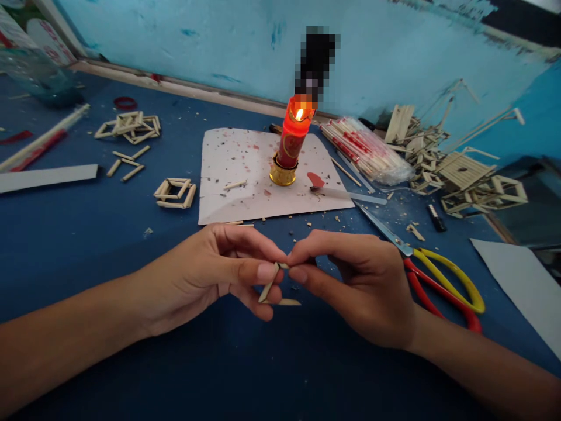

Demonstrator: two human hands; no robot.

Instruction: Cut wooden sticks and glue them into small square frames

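Observation:
Between thumb and fingers, my left hand [236,266] pinches a small angled piece made of joined wooden sticks [268,285]. One stick of it juts to the right below the fingertips. My right hand [350,275] pinches the short stick end at the top of the same piece, its fingertips close against those of the left. Beyond the hands, a lit red candle [291,140] stands in a gold base on a white sheet [236,158] spotted with wax and burnt bits. A blade with a darkened tip [350,193] lies on the sheet's right edge.
Scissors [438,280] with yellow and red handles lie beside my right hand. Stick frames [175,193] and loose sticks [127,162] lie left; a bag of sticks [368,149] and a pile of stick structures [468,169] lie right. A blue wall [197,52] closes the back.

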